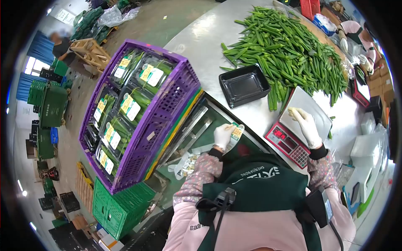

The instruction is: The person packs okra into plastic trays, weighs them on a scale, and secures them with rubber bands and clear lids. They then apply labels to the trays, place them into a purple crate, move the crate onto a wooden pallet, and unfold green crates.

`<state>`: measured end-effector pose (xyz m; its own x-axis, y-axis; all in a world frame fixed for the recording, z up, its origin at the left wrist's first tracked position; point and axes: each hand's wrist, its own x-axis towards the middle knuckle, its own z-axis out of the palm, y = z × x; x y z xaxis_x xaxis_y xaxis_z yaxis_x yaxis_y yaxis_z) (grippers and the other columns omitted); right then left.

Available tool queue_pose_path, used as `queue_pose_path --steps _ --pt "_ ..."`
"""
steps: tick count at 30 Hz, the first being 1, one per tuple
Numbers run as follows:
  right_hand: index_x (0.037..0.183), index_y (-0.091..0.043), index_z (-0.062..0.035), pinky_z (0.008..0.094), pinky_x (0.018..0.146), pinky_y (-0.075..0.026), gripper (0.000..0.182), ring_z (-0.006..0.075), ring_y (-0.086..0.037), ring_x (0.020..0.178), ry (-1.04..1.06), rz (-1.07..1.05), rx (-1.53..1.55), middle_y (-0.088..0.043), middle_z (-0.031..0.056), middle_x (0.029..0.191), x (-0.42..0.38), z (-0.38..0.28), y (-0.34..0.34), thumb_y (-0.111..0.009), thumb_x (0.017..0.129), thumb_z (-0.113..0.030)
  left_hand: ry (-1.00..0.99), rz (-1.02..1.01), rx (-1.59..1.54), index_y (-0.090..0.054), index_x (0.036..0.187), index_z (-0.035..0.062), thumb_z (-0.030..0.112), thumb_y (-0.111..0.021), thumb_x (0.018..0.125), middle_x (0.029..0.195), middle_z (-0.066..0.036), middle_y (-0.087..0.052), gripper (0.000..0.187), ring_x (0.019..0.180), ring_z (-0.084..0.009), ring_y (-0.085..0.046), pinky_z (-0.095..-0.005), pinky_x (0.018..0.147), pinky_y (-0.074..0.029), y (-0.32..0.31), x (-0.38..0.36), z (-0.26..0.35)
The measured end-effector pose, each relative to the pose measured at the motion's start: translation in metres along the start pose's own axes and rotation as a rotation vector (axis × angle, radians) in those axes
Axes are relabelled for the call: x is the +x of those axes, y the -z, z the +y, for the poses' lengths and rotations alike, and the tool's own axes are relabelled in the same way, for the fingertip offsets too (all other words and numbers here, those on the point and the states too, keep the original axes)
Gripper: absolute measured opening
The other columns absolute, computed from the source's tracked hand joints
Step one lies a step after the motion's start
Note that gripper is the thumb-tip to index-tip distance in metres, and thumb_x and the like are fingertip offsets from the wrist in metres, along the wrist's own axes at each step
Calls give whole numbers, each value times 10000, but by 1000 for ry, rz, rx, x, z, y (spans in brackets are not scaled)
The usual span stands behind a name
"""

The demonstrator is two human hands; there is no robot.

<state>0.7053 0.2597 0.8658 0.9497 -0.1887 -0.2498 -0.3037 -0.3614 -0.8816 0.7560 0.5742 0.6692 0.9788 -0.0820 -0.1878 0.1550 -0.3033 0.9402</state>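
Observation:
My left hand (223,135), in a white glove, pinches a green and yellow printed label (237,132) at the near edge of the metal table. My right hand (307,127), also gloved, is raised beside the red digital scale (289,144) with its fingers apart and nothing in them. The scale's metal pan (322,109) holds no package. Further in on the table stands a black plastic tray (244,85), open and unfilled. Behind it spreads a big heap of green okra (284,46).
To the left, a purple crate (157,125) carries several labelled packs of green vegetables, with green crates (113,209) below. Loose labels (186,165) lie under my left forearm. One co-worker (356,37) stands across the table at right; another person (63,48) is far left.

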Motion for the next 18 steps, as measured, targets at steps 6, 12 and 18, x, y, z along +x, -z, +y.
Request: queue_pose_path --steps 6,12,18 --pt "1146 -641 55 270 879 -461 316 139 -605 964 -12 94 -163 -697 108 1037 -28 47 46 -567 982 -204 216 11 231 -693 802 51 450 -759 743 768 -187 -681 408 730 -354 -677 -420 641 -513 -72 16 -2" --pt "1086 -665 43 315 821 -496 252 236 -664 885 86 135 -252 -700 197 977 -36 68 53 -602 944 -156 391 -9 398 -689 827 60 535 -785 675 846 -173 -707 508 813 -323 -696 -402 717 -540 -76 7 1" --pt "1074 -668 48 368 826 -516 269 330 -682 906 224 50 -433 -693 224 983 -31 77 31 -617 925 -170 359 -64 358 -685 932 39 606 -761 645 923 -186 -703 640 877 -328 -687 -418 766 -538 -77 16 -24"
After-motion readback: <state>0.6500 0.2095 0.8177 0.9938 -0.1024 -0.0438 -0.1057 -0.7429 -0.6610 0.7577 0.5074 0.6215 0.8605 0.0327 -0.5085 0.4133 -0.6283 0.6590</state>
